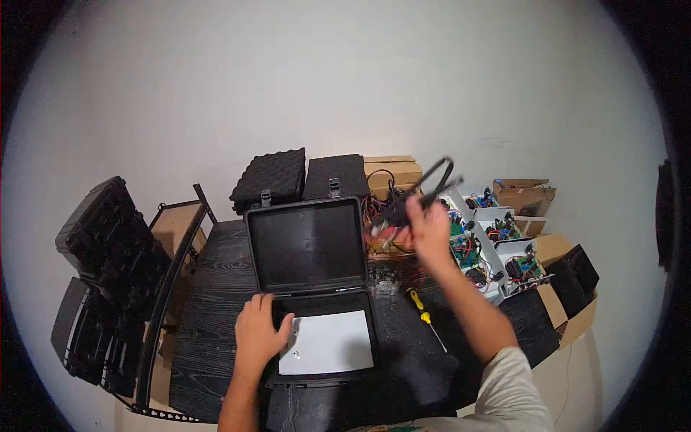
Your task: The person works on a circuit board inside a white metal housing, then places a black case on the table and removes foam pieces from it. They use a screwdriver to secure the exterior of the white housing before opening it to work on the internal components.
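Note:
An open black hard case (306,245) stands on the dark table with its lid raised. A white panel (327,342) lies inside the base, with small holes or fittings near its left side. My left hand (260,333) rests over the case's left rim, fingers extended and thumb apart, holding nothing. Above the back of the table, my right hand (430,229) is closed around a bundled black cable (440,173), which loops up past the fingers and is partly blurred. A yellow-handled screwdriver (419,306) lies right of the case.
White trays (489,248) of wired circuit boards stand at the right. Behind the case are foam pieces (270,176), a cardboard box (394,173) and tangled wires. Black cases (108,230) are stacked beyond the metal rack (169,302) at left. An open carton (554,306) sits far right.

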Tool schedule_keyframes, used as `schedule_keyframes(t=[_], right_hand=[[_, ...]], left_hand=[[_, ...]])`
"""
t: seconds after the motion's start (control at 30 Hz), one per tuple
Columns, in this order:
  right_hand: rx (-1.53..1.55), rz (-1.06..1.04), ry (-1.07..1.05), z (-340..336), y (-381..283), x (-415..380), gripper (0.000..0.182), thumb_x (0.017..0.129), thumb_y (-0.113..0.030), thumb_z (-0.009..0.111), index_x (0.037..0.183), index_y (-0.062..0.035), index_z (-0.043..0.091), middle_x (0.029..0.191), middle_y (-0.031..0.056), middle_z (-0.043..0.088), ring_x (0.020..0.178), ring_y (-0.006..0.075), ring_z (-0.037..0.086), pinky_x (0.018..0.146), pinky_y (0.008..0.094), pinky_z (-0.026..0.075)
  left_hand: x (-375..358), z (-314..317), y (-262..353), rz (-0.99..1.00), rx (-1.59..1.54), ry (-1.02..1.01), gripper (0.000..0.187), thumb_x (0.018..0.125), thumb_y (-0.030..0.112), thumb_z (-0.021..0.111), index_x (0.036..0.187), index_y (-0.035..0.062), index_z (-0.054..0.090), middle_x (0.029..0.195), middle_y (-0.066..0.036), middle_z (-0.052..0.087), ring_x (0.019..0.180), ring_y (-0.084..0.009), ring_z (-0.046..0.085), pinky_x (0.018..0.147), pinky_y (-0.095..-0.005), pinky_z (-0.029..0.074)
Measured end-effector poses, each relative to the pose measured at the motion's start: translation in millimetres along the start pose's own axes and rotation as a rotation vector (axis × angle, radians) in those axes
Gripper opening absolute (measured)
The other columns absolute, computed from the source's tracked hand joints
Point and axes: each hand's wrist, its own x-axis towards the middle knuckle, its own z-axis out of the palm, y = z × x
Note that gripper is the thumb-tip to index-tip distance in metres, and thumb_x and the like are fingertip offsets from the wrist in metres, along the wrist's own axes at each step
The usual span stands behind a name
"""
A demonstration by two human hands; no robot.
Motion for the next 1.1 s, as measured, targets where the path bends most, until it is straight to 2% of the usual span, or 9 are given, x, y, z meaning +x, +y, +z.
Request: schedule_keyframes(t=[0.13,0.27,0.4,0.67,0.7,0.8,0.83,0.97,1.1], right_hand=[[-0.276,-0.117,0.123,-20.6,24.1,103.6,0.037,0.099,-0.037,0.071,0.088,-0.0025,0.065,0.069,-0.0011,0.06,0.061,0.0087,0.051,0.057,0.0289,0.041],[-0.567,-0.077,-0.011,-37.5,106.7,181.4,0.038,0.101,-0.038,0.069,0.092,-0.0012,0.065,0.069,0.0012,0.062,0.057,0.0109,0.057,0.049,0.031,0.044],[-0.47,0.275,-0.174,-46.0,167.5,192.9,0.036,0.101,-0.036,0.07,0.094,-0.0005,0.067,0.071,0.0024,0.065,0.059,0.0125,0.063,0.048,0.0314,0.048],[-0.326,0.037,0.067,-36.3,153.8,198.9,0.047,0.093,-0.034,0.078,0.118,0.0031,0.066,0.092,0.015,0.072,0.06,0.0182,0.07,0.046,0.0316,0.052],[-0.382,0.208,0.032,-31.9,123.6,180.7,0.043,0.093,-0.027,0.077,0.126,-0.0018,0.066,0.11,0.0195,0.071,0.082,0.0273,0.074,0.064,0.037,0.059],[-1.115,-0.315,-0.007,-48.9,145.2,174.0,0.038,0.092,-0.017,0.073,0.127,-0.0044,0.067,0.119,0.0209,0.07,0.106,0.0371,0.069,0.091,0.044,0.057],[-1.114,-0.316,-0.013,-48.0,145.9,170.8,0.037,0.093,-0.017,0.067,0.128,-0.0064,0.068,0.129,0.0201,0.067,0.125,0.0395,0.059,0.109,0.0462,0.046],[-0.985,-0.233,-0.337,-39.1,154.1,165.5,0.043,0.102,-0.04,0.052,0.132,-0.0141,0.068,0.148,0.018,0.056,0.139,0.0409,0.048,0.114,0.0474,0.041],[-1.37,-0.161,-0.511,-33.7,184.1,151.8,0.05,0.104,-0.049,0.043,0.137,-0.0188,0.067,0.151,0.0183,0.053,0.15,0.0387,0.035,0.119,0.0603,0.032]], left_hand=[[-20.2,13.8,-8.3,-0.104,0.143,0.006,0.053,0.081,0.033,0.077,0.118,-0.0009,0.061,0.106,-0.016,0.059,0.1,-0.036,0.061,0.081,-0.0484,0.053],[-29.9,16.5,-3.9,-0.193,0.192,0.001,0.05,0.081,0.032,0.076,0.116,-0.0011,0.06,0.105,-0.017,0.059,0.099,-0.0361,0.062,0.078,-0.0491,0.053],[-36.7,19.7,-5.7,-0.251,0.243,0.042,0.048,0.081,0.031,0.075,0.113,-0.002,0.059,0.103,-0.017,0.059,0.098,-0.0359,0.062,0.077,-0.0497,0.053],[-37.8,23.2,-6.5,-0.315,0.231,0.006,0.044,0.082,0.029,0.075,0.107,-0.0036,0.059,0.103,-0.018,0.058,0.099,-0.0385,0.061,0.079,-0.0501,0.053],[-37.1,22.8,-5.5,-0.31,0.231,0.015,0.043,0.082,0.029,0.075,0.107,-0.0035,0.059,0.103,-0.018,0.058,0.099,-0.0385,0.06,0.08,-0.0501,0.053],[-37.6,23.1,-6.1,-0.301,0.205,0.054,0.042,0.082,0.028,0.075,0.106,-0.0029,0.06,0.102,-0.018,0.058,0.1,-0.0384,0.06,0.08,-0.0505,0.052],[-38.7,23.5,-7.9,-0.29,0.21,0.056,0.042,0.082,0.028,0.074,0.106,-0.003,0.061,0.102,-0.017,0.058,0.099,-0.0377,0.06,0.08,-0.05,0.052],[-39.1,28.7,-13.1,-0.284,0.217,0.059,0.041,0.081,0.029,0.073,0.105,-0.0035,0.063,0.101,-0.017,0.059,0.098,-0.0366,0.061,0.084,-0.0496,0.051],[-39.7,30.7,-16.7,-0.25,0.2,0.093,0.04,0.08,0.028,0.073,0.103,-0.0035,0.065,0.099,-0.019,0.063,0.099,-0.0377,0.062,0.09,-0.0524,0.047]])
